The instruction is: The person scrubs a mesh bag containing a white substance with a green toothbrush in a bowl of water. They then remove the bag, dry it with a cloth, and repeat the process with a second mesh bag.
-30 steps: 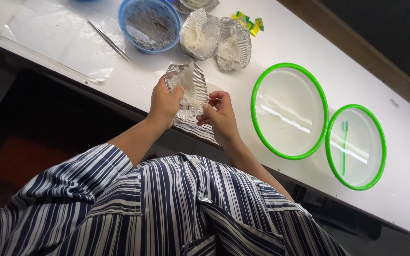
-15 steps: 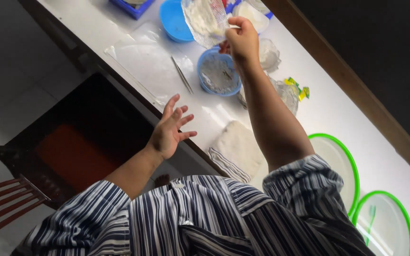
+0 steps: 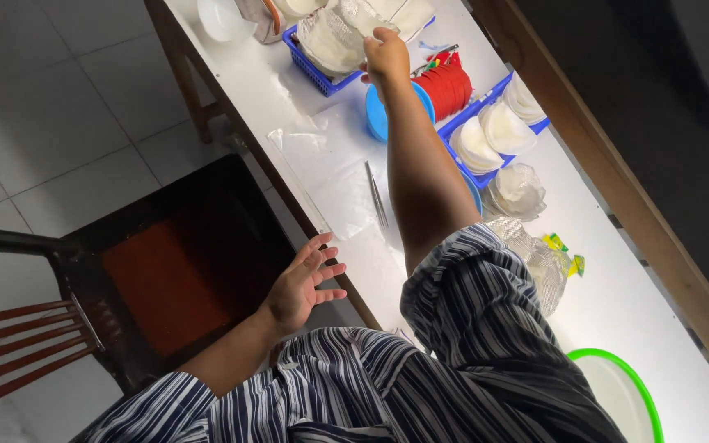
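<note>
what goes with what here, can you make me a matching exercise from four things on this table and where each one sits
Things:
1. tweezers
2. stack of red lids
3. green-rimmed dish
4. right hand

Places:
A. at the near end of the table, by the striped sleeve
B. stretched out over the blue basket of clear bags
C. lying on the clear plastic sheet
D. between the blue bowl and the basket of white dishes

Pairs: 1-C, 2-D, 3-A, 4-B
</note>
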